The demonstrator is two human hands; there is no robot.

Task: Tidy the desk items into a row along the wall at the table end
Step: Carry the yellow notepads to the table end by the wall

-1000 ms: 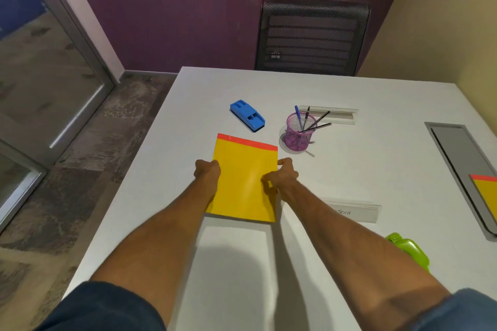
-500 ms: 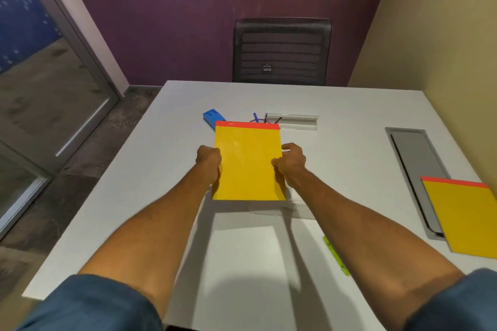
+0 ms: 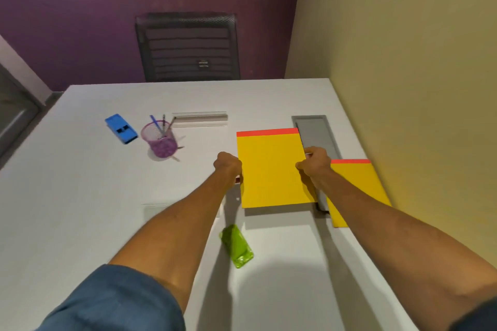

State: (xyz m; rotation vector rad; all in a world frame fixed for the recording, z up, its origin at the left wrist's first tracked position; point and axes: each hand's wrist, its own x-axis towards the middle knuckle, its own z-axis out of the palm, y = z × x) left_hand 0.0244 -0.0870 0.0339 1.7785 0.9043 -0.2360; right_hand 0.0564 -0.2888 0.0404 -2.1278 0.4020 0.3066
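I hold a yellow notepad (image 3: 271, 169) with a red top strip above the white table (image 3: 80, 196), its shadow beneath it. My left hand (image 3: 228, 166) grips its left edge and my right hand (image 3: 314, 162) grips its right edge. A second yellow notepad (image 3: 357, 191) lies flat by the beige wall on the right, partly under my right forearm. A purple mesh pen cup (image 3: 160, 140) with several pens, a blue stapler (image 3: 121, 128) and a green stapler (image 3: 238, 246) stand on the table.
A grey cable hatch (image 3: 316, 131) is set in the table behind the held pad. A clear name holder (image 3: 200, 119) lies at the back, another clear holder (image 3: 154, 211) under my left forearm. A black mesh chair (image 3: 188, 47) stands behind the table.
Both hands have carried the yellow notepad to the right, from the table's middle to beside the second pad by the wall. My view swung right with it.
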